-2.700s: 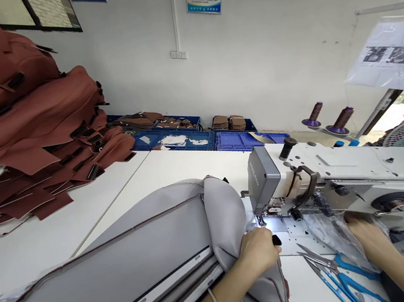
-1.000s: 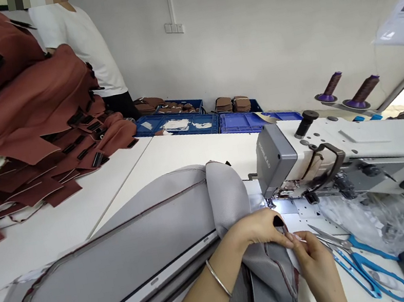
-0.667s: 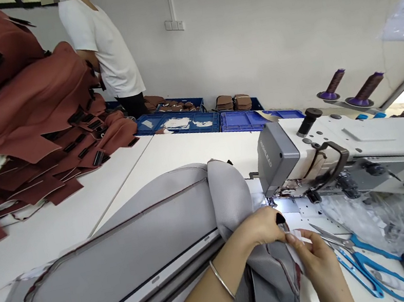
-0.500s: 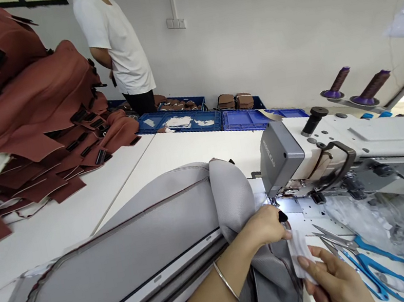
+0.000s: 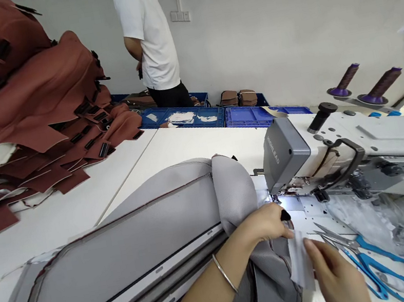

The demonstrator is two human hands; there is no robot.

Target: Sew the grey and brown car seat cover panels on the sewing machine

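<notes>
A large grey fabric cover (image 5: 131, 236), with seams and white slotted strips, spreads over the table up to the sewing machine (image 5: 285, 149). My left hand (image 5: 271, 222), a bangle on its wrist, has its fingers closed on the cover's edge just below the needle area. A small black piece shows at its fingertips. To the right, my right hand (image 5: 334, 271) pinches a translucent white strip (image 5: 300, 261) by its right edge. The strip's upper end lies against the cover's edge under my left fingers.
Blue-handled scissors (image 5: 364, 252) lie right of my right hand, near crumpled clear plastic (image 5: 386, 217). Reddish-brown covers (image 5: 34, 107) are heaped at the left. Beyond the table stand blue crates (image 5: 188, 119) and a person in a white shirt (image 5: 152, 35). Thread spools (image 5: 386, 84) rise behind the machine.
My right hand has shifted its grip to the strip's right edge, and more of the strip shows. My left hand stays at the cover's edge. The standing person appears farther right.
</notes>
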